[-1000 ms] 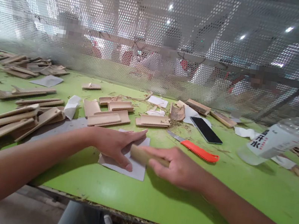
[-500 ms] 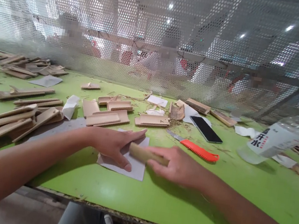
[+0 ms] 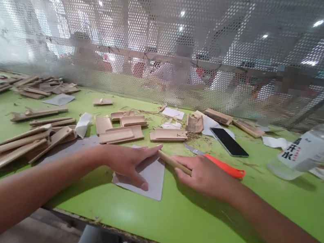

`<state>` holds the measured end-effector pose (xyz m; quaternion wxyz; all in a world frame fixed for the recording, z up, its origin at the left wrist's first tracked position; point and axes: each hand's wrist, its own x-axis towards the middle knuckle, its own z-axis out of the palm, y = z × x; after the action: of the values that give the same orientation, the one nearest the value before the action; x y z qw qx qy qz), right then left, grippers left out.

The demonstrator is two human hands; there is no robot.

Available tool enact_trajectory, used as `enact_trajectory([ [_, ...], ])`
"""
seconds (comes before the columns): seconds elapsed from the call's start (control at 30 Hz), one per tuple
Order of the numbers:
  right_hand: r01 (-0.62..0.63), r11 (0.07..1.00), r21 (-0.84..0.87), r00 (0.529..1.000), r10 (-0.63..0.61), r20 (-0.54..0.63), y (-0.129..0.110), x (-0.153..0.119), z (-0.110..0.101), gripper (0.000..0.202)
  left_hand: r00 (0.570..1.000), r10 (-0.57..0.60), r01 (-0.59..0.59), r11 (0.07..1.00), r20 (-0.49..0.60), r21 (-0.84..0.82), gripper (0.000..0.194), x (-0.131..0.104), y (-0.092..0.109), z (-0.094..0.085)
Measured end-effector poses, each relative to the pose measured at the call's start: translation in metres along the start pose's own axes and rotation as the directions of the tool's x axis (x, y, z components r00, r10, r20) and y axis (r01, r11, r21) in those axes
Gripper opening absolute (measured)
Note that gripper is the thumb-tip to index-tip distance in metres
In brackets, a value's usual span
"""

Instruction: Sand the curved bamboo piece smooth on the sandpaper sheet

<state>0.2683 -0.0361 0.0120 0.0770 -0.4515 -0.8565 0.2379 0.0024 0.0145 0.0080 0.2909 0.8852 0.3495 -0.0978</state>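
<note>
My left hand [image 3: 130,164] lies spread over a pale sheet of paper [image 3: 154,186], pinning it to the green table. Between the thumb and fingers of my right hand [image 3: 199,175] is a thin bamboo piece [image 3: 173,163], tilted, its far end close to my left fingertips at the sheet's upper right. Just beyond my right hand lies a knife with an orange handle [image 3: 225,166], partly hidden by the hand. Several curved bamboo pieces [image 3: 119,135] sit behind my left hand.
More bamboo strips [image 3: 18,145] are piled at left. A phone [image 3: 229,142] lies to the right, near a tilted water bottle [image 3: 305,154]. Shavings and paper scraps [image 3: 173,113] litter the back. A perforated screen [image 3: 124,49] stands behind, with people beyond it.
The bamboo piece has shifted from over the sheet's middle toward its upper right edge and turned edge-on. My left hand stays flat on the paper. The whole view has shifted slightly.
</note>
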Motion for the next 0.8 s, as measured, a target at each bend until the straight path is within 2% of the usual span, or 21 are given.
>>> enact_trajectory([
  [0.07, 0.069, 0.992, 0.109, 0.990, -0.081, 0.112, -0.004, -0.001, 0.002, 0.021, 1.000, 0.023, -0.023, 1.000, -0.003, -0.020, 0.131, 0.000, 0.000, 0.000],
  [0.13, 0.117, 0.977, 0.178, 0.974, -0.148, 0.173, -0.006, 0.000, 0.002, 0.018, 0.998, 0.061, -0.061, 0.998, 0.001, -0.028, 0.133, 0.000, 0.000, -0.001],
  [0.17, 0.101, 0.979, 0.178, 0.976, -0.132, 0.174, -0.005, 0.001, 0.001, 0.017, 0.998, 0.069, -0.069, 0.997, -0.001, -0.033, 0.133, 0.000, 0.000, -0.001],
  [0.27, -0.015, 0.992, 0.124, 0.997, 0.005, 0.081, 0.003, 0.004, -0.005, 0.014, 0.999, 0.040, -0.040, 0.999, 0.003, -0.024, 0.132, 0.000, 0.000, -0.002],
  [0.33, -0.032, 0.994, 0.100, 0.999, 0.028, 0.045, 0.006, 0.005, -0.006, 0.011, 1.000, 0.026, -0.026, 1.000, 0.002, -0.009, 0.132, 0.001, 0.000, -0.003],
  [0.5, 0.064, 0.972, 0.225, 0.976, -0.108, 0.190, -0.002, 0.001, -0.001, 0.016, 0.998, 0.068, -0.068, 0.998, 0.019, -0.020, 0.132, 0.000, 0.000, -0.004],
  [0.57, 0.033, 0.981, 0.193, 0.984, -0.066, 0.166, -0.001, 0.001, -0.001, 0.014, 0.999, 0.050, -0.050, 0.999, 0.019, -0.020, 0.132, 0.000, 0.002, -0.005],
  [0.67, -0.018, 0.996, 0.089, 0.998, 0.012, 0.064, 0.001, 0.002, -0.003, 0.012, 1.000, 0.016, -0.016, 1.000, 0.022, -0.007, 0.133, -0.001, 0.003, -0.005],
  [0.73, 0.017, 0.993, 0.120, 0.995, -0.029, 0.092, 0.000, 0.001, -0.002, 0.011, 0.999, 0.027, -0.027, 1.000, 0.019, -0.005, 0.133, -0.001, 0.003, -0.005],
  [0.8, 0.063, 0.974, 0.218, 0.979, -0.103, 0.174, -0.003, 0.000, 0.000, 0.012, 0.999, 0.049, -0.048, 0.999, 0.016, -0.009, 0.133, -0.001, 0.003, -0.005],
])
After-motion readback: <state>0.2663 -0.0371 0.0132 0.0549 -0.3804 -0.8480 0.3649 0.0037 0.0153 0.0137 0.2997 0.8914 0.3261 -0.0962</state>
